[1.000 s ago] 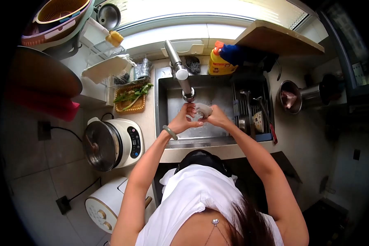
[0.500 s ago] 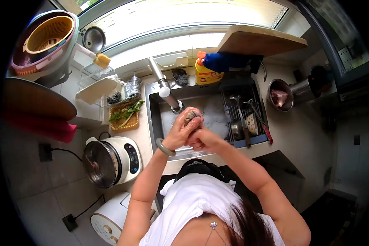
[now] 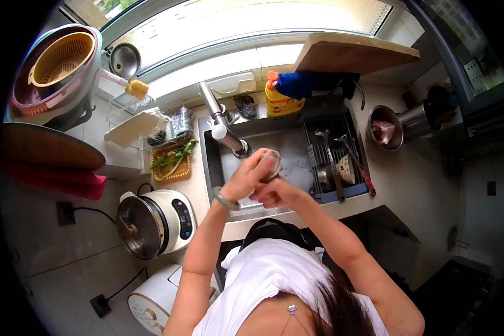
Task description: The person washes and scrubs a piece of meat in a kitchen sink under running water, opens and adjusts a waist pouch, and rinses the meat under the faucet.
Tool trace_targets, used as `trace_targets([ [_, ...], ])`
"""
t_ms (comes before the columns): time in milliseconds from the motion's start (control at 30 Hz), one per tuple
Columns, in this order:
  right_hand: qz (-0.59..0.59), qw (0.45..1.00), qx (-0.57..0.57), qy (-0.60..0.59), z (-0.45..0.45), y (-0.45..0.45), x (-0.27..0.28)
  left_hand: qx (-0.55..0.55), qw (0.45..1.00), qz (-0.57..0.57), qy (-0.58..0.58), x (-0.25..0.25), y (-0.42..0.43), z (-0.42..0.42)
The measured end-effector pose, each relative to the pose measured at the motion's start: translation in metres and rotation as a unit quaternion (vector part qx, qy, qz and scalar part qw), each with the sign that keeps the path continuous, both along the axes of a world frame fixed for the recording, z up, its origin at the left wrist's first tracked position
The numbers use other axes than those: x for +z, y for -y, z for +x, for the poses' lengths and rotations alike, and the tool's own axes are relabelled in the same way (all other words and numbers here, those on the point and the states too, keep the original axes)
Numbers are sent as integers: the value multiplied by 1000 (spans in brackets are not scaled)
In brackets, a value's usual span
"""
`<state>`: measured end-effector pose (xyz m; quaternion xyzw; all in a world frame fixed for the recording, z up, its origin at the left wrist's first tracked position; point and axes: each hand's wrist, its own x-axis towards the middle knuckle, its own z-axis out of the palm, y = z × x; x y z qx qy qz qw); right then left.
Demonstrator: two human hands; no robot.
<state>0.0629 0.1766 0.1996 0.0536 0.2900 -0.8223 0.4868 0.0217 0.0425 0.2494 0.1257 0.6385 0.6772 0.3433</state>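
Over the sink [image 3: 229, 168], my left hand [image 3: 247, 176], with a pale bangle at its wrist, is closed around a wadded greyish cloth [image 3: 275, 165]. My right hand [image 3: 280, 193] presses against it from below, its fingers curled on the cloth's lower part, which is mostly hidden. The faucet [image 3: 221, 123] stands just beyond my left hand. Wet, whitish suds or water cover the basin's floor.
A dish rack [image 3: 312, 140] with utensils and bowls hangs at the sink's right side. Nearby are a yellow bottle [image 3: 283, 103], a steel bowl with raw meat [image 3: 383, 133], a basket of greens [image 3: 173, 168], an electric pot [image 3: 151, 221] and a leaning wooden board [image 3: 353, 56].
The wadded cloth has turned and shifted slightly right as my left hand rolls over it. My right hand stays low beside it. The camera view has moved slightly.
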Motion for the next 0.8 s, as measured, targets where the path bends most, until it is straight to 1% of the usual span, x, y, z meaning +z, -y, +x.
trace_targets([
  [33, -64, 997, 34, 12, -1, -1, 29, -4, 994, 97, 40, 12, -2, -3],
  [67, -178, 982, 65, 17, -1, 0, 42, -9, 978, 193, 80, 20, -3, -7],
  [133, -331, 936, 117, 14, 2, 14, 55, -29, 946, 301, 113, 32, -18, -11],
  [200, -450, 865, 221, -22, 1, 37, 75, -155, 874, 431, 165, 55, -37, -17],
  [233, -487, 836, 252, -29, -1, 45, 83, -167, 817, 500, 234, 74, -43, -8],
  [300, -502, 818, 279, -26, 0, 48, 95, -247, 701, 620, 252, 98, -52, 0],
  [333, -501, 816, 288, -22, 0, 47, 100, -248, 701, 619, 253, 111, -54, 6],
  [367, -494, 818, 296, -16, 3, 44, 102, -276, 630, 689, 228, 123, -55, 13],
  [433, -470, 829, 303, 1, 6, 33, 107, -300, 554, 750, 202, 132, -55, 6],
  [500, -432, 849, 303, 27, 10, 21, 112, -422, 613, 648, 165, 136, -48, -15],
  [533, -404, 865, 295, 40, 10, 14, 114, -423, 613, 647, 167, 134, -38, -16],
  [567, -371, 884, 280, 56, 10, 7, 114, -300, 766, 535, 192, 129, -24, -14],
  [600, -326, 906, 259, 70, 9, -1, 114, -163, 880, 396, 206, 125, -18, -14],
  [667, -210, 959, 154, 116, 6, -13, 114, -19, 895, 366, 255, 114, -31, -16],
  [700, -132, 980, 101, 105, 5, -14, 105, -19, 923, 326, 206, 102, -32, -22],
  [800, -31, 995, 44, 85, 1, -12, 87, 59, 951, 248, 177, 73, -39, -24],
])
